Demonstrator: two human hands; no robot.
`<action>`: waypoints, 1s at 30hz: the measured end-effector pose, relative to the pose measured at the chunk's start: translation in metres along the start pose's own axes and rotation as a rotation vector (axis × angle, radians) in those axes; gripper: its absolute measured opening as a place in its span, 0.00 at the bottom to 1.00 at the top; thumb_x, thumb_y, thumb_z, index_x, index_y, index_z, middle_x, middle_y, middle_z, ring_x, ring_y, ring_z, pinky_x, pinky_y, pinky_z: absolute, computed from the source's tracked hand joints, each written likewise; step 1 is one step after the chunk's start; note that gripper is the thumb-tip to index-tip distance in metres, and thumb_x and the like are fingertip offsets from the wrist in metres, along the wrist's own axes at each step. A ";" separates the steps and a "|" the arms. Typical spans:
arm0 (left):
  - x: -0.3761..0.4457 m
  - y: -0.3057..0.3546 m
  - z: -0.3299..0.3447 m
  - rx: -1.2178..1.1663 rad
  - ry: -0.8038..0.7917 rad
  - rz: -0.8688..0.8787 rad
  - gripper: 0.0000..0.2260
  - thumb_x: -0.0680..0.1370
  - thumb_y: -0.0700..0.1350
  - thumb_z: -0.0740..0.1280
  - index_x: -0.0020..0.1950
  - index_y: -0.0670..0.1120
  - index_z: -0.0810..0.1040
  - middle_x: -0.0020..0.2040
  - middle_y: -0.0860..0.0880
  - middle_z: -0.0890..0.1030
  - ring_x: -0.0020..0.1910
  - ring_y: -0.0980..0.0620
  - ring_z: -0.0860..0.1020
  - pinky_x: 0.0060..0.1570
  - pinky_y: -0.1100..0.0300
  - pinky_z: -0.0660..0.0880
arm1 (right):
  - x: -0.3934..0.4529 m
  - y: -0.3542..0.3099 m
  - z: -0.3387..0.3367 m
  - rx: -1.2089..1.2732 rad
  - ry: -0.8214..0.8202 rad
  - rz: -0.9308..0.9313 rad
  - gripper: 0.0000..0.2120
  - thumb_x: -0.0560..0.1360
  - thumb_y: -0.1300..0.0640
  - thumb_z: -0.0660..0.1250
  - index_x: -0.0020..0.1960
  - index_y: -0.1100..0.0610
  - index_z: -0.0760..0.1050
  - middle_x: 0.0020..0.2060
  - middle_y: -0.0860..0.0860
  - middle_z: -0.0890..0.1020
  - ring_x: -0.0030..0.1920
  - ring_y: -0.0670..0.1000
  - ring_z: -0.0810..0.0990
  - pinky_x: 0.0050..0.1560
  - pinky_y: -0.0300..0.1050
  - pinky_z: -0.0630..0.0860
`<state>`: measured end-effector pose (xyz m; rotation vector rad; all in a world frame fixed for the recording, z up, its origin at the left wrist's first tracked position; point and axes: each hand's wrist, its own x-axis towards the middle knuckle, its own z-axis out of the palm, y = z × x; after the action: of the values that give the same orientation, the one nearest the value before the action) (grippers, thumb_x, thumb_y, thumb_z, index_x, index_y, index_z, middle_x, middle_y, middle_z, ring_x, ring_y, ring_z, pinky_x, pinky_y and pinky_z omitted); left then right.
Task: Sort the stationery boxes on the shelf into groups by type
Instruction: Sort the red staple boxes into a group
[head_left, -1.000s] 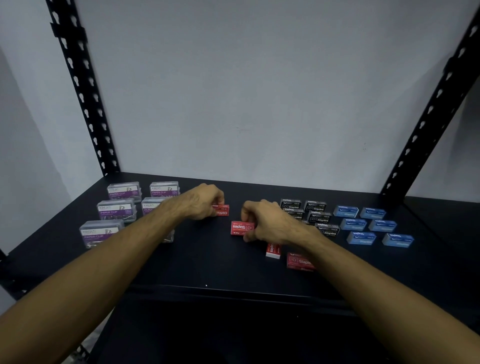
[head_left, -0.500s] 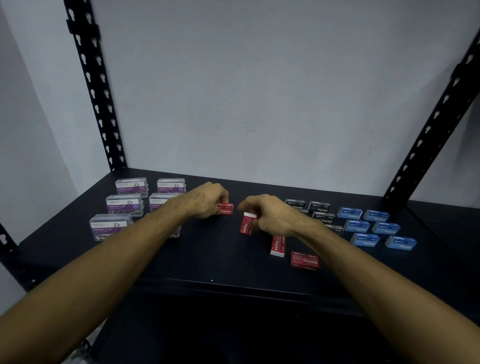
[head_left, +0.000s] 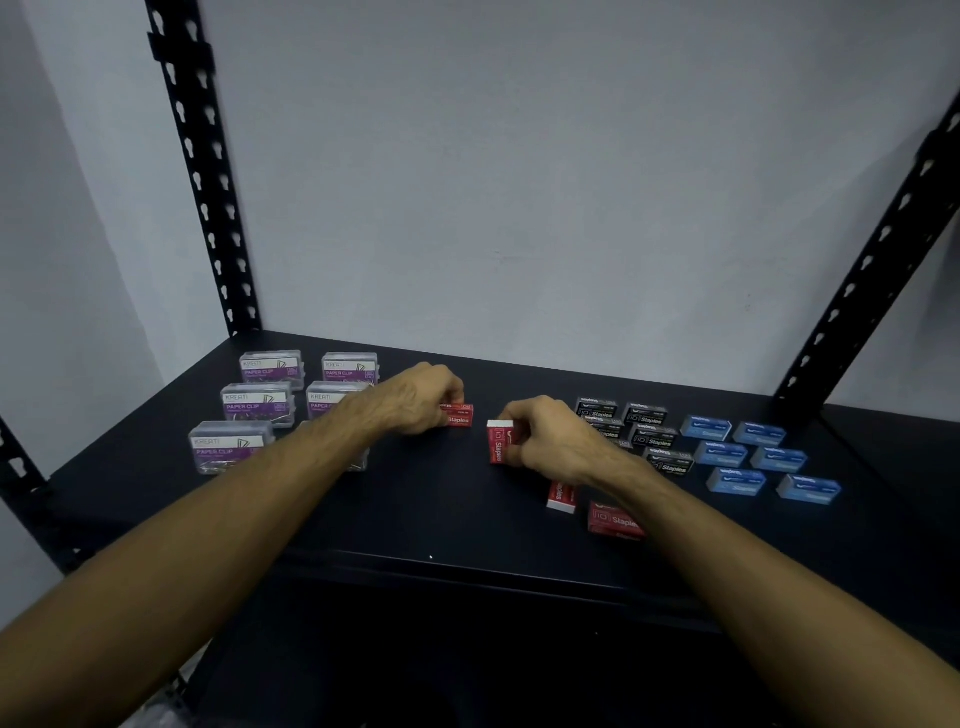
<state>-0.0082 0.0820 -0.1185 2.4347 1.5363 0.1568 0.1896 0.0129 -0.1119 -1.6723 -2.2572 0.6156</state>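
Both grips pinch red boxes: your left hand (head_left: 418, 397) one (head_left: 457, 415), your right hand (head_left: 545, 434) another (head_left: 498, 441), left of the black boxes (head_left: 631, 431). Clip, black and blue groups look done; two reds (head_left: 613, 519) remain loose.

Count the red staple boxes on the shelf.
4. One red cardboard staple box in the left hand, one in the right hand, two lying by the right forearm. The arms may hide more.

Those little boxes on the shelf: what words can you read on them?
"KREATI PAPER CLIP": clear boxes, left.
"Staples": red box in left hand.
"10 Staples": red box in right hand; black boxes.
Blue boxes: blurred, unreadable.
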 end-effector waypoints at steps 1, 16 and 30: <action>0.000 0.000 0.000 -0.001 0.003 0.000 0.04 0.78 0.44 0.70 0.51 0.50 0.78 0.50 0.51 0.80 0.49 0.52 0.79 0.50 0.57 0.75 | 0.000 -0.001 -0.002 -0.036 -0.004 -0.004 0.09 0.72 0.59 0.73 0.41 0.47 0.74 0.36 0.45 0.80 0.37 0.46 0.78 0.39 0.40 0.71; -0.007 -0.003 -0.007 0.020 -0.049 -0.016 0.09 0.76 0.40 0.70 0.55 0.51 0.78 0.49 0.53 0.79 0.49 0.52 0.79 0.51 0.55 0.77 | -0.001 -0.005 -0.017 -0.224 -0.059 -0.052 0.24 0.74 0.60 0.70 0.69 0.52 0.73 0.55 0.46 0.80 0.55 0.48 0.78 0.65 0.49 0.72; -0.004 0.003 -0.009 0.001 -0.052 0.004 0.08 0.77 0.45 0.70 0.56 0.49 0.81 0.48 0.54 0.78 0.47 0.55 0.77 0.44 0.61 0.70 | 0.005 0.000 -0.003 -0.216 -0.073 -0.110 0.08 0.76 0.58 0.69 0.55 0.53 0.80 0.48 0.46 0.82 0.47 0.47 0.80 0.46 0.41 0.76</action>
<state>-0.0095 0.0788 -0.1085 2.4230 1.5092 0.0929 0.1896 0.0180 -0.1091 -1.6285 -2.5265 0.4264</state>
